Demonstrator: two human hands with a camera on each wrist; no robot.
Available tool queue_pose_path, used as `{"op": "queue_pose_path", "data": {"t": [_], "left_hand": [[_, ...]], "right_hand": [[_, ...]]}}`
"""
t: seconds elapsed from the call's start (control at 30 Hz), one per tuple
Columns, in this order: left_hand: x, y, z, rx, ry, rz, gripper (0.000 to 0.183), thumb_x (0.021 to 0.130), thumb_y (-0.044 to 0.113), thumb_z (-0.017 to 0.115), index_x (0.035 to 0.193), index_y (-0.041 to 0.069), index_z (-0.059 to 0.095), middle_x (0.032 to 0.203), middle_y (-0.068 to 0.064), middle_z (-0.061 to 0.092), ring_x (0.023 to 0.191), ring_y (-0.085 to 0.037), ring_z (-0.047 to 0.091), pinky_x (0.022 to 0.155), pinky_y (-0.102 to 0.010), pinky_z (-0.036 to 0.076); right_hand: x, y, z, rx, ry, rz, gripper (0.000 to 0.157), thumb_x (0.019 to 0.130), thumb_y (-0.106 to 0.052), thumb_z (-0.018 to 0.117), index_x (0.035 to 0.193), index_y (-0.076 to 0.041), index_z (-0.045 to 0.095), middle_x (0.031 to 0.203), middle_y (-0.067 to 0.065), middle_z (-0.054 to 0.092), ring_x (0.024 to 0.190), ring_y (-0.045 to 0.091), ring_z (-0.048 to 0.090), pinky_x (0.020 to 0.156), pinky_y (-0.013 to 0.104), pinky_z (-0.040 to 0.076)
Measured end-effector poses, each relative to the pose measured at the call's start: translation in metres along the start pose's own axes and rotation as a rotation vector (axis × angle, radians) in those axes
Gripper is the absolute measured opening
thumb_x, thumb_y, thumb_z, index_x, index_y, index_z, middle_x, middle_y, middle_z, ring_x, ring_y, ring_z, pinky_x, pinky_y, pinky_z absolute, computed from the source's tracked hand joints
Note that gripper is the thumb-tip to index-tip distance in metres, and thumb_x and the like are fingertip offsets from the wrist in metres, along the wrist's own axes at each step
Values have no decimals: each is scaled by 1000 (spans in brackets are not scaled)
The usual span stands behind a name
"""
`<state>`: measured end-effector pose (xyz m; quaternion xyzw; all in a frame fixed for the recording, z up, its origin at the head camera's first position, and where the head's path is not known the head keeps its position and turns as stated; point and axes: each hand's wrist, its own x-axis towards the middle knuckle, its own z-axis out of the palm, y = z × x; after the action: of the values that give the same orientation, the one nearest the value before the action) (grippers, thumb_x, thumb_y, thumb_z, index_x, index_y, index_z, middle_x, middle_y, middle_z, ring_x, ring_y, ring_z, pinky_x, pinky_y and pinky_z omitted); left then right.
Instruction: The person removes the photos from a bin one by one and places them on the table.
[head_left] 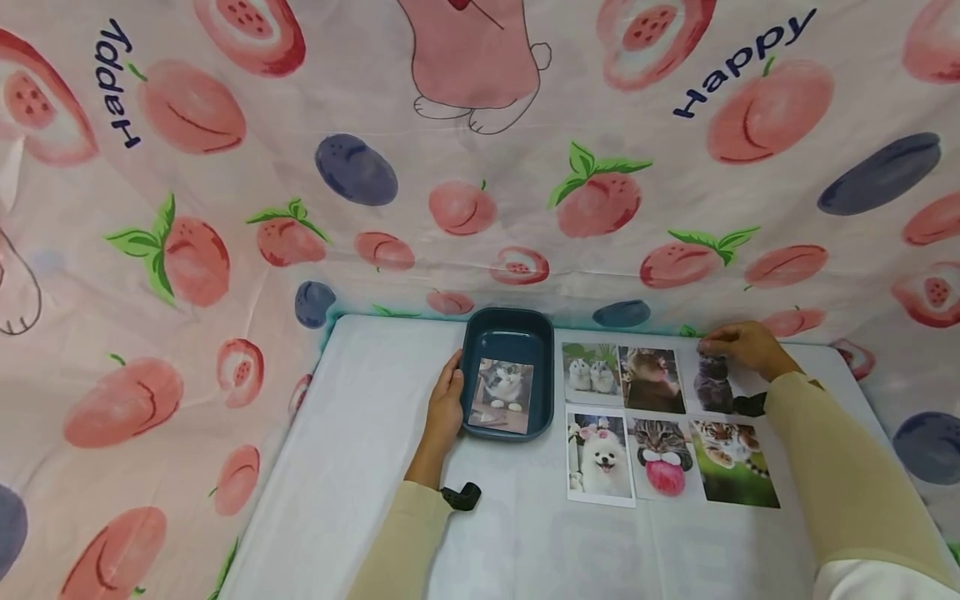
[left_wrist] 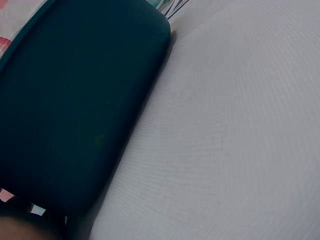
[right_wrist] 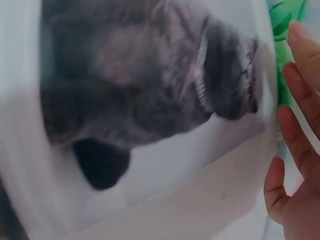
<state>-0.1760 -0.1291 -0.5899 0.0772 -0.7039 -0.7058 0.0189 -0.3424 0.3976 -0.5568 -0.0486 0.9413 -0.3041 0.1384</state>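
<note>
My left hand (head_left: 447, 398) rests along the left outer wall of a dark teal tray (head_left: 507, 321). In the left wrist view, the wall of the tray (left_wrist: 85, 100) fills the left side and only a blurred bit of hand shows. Inside the tray lies a photo card of a black-and-white cat (head_left: 504, 396). On the right, my right hand (head_left: 750, 346) is at the top edge of a grey cat photo card (head_left: 712, 387). In the right wrist view, loosely bent fingers (right_wrist: 297, 140) lie just past that card's edge.
Beside the tray lie other photo cards in two rows: hamsters (head_left: 591, 375), a brown animal (head_left: 651, 379), a white dog (head_left: 602, 458), a tabby cat (head_left: 663, 458) and a tiger (head_left: 735, 462). A fruit-print cloth (head_left: 465, 250) rises behind the white table (head_left: 525, 517).
</note>
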Motion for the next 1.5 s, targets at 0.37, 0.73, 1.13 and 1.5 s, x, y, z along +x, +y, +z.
{"op": "queue_pose_path", "data": {"t": [0.37,0.73,1.13,1.5], "left_hand": [[-1,0,-2,23,30,3,46,112,34,35,158,31,38,166,0,35,156,-25,26,127,-51,20],[-1,-1,1,26,40,-21,47,112,35,35,159,29,38,167,1,33,157,-25,22,128,-52,18],[-1,-1,0,12,29,-34,46,112,37,35,157,32,39,166,2,35,156,-25,24,127,-54,18],[0,-1,1,-3,13,-22,46,112,34,36,158,29,39,166,-2,35,156,-27,26,127,-54,20]], "right_hand": [[0,-103,-9,-41,38,-210,41,98,-43,67,115,-7,76,121,18,70,115,37,61,93,59,51],[-12,-223,53,76,-130,-462,33,98,-36,69,120,-12,75,116,6,74,110,25,66,97,49,53],[-8,-295,137,68,-427,-357,49,97,-40,70,132,-7,65,126,10,69,112,24,66,96,43,55],[-6,-320,168,-204,-390,-254,60,93,-40,72,136,0,62,134,17,66,118,31,64,101,46,54]]}}
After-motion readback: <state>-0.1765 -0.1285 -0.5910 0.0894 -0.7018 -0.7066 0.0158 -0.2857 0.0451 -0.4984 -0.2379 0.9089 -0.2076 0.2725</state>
